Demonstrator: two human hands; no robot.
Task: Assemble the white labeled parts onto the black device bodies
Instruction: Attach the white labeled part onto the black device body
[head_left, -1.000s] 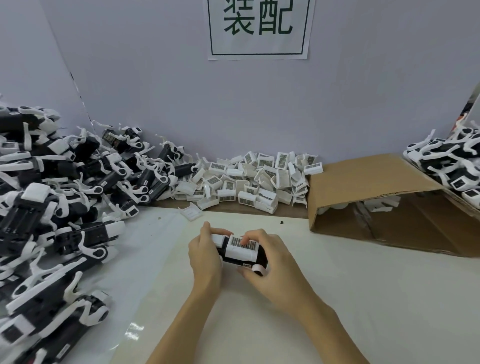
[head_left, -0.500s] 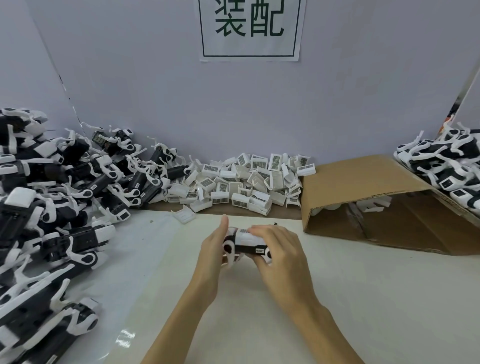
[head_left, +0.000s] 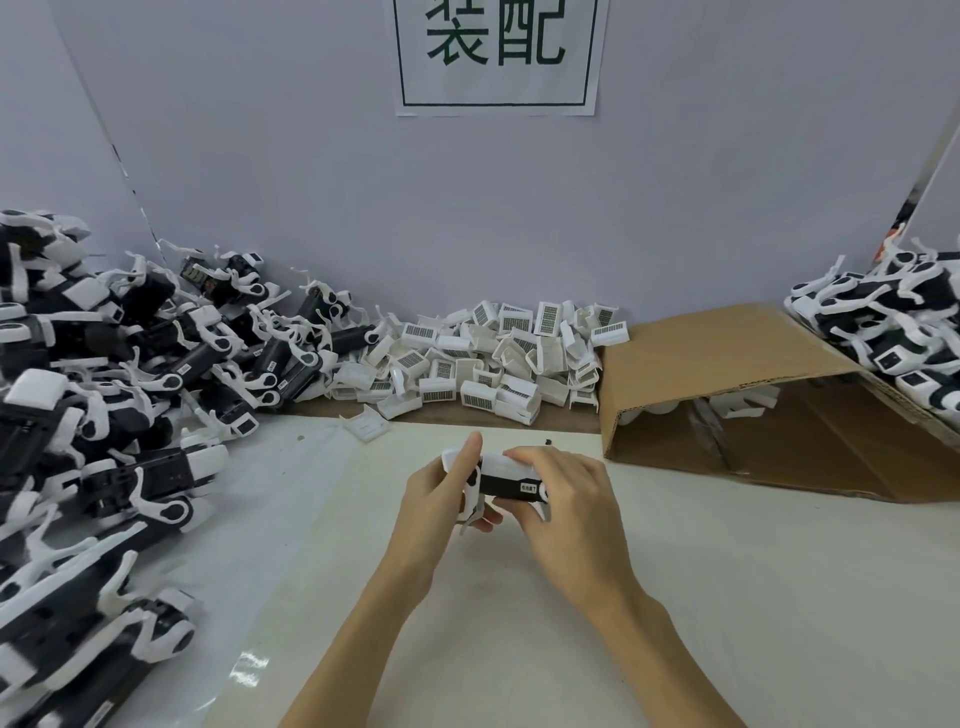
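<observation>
You have rolled the black device body onto its side since a second ago; it sits above the table, left hand and right hand gripping it (white labeled parts heaped behind).

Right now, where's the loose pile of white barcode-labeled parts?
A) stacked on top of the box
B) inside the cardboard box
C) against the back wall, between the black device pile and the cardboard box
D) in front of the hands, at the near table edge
C: the white labeled parts lie heaped along the back wall, with the pile of black device bodies to their left and the cardboard box to their right.
</observation>
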